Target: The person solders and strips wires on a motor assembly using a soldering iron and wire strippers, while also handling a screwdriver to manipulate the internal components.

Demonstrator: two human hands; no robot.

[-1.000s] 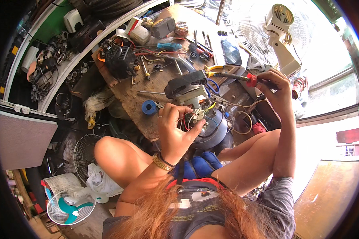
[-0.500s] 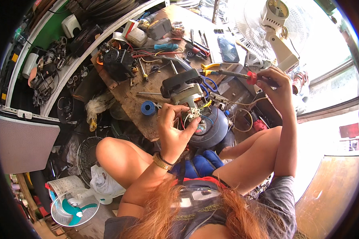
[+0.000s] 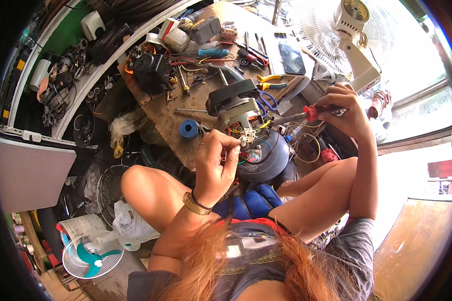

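Meanwhile, thin wires (image 3: 234, 150) are pinched in the left hand (image 3: 213, 163) beside the fan motor (image 3: 238, 108) (kept steady); a red-handled soldering iron (image 3: 306, 114), clamped in the right hand (image 3: 347, 113), is aimed at its terminals.

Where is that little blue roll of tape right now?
In the head view, the blue tape roll lies on the wooden workbench, left of the fan motor and just above the left hand.
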